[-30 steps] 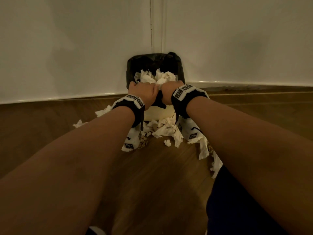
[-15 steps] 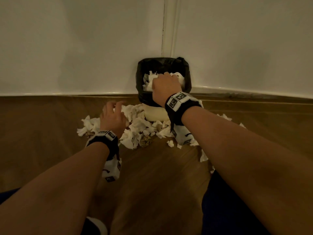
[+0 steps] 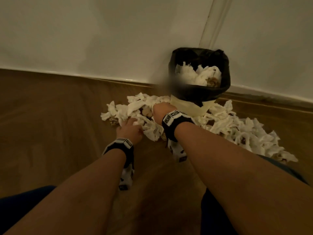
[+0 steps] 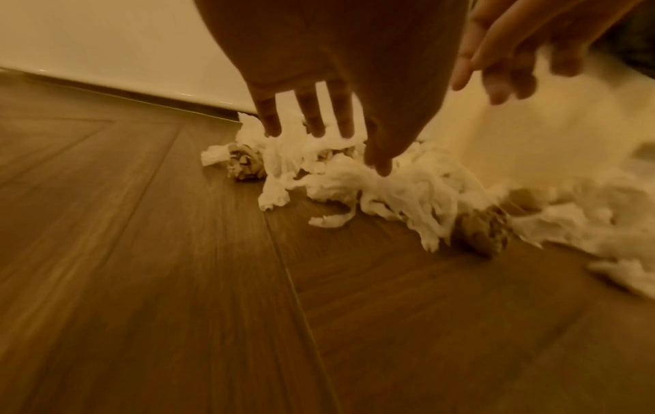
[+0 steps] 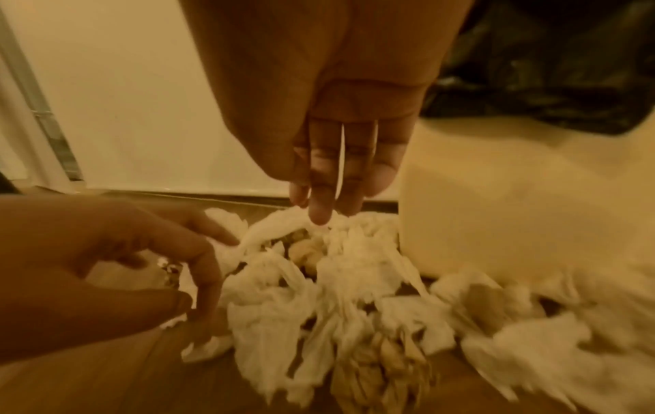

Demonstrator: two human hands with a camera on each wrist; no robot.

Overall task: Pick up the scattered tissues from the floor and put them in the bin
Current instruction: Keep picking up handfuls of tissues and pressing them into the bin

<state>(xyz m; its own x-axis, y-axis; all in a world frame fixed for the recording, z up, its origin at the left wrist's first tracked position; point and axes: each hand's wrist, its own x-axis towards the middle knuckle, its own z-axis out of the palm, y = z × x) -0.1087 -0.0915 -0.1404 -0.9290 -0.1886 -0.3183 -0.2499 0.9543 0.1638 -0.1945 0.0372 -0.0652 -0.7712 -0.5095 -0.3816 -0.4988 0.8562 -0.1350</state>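
Your left hand (image 3: 129,131) is spread open, fingertips (image 4: 313,127) resting on the pile of tissues (image 3: 147,114) on the floor (image 3: 50,116), just in front of the bin (image 3: 199,92). Your right hand (image 3: 160,110) is beside it, nearer the bin, fingers (image 5: 319,207) straight and touching the tissues, holding nothing. More tissues sit inside the bin, and others lie to its right.
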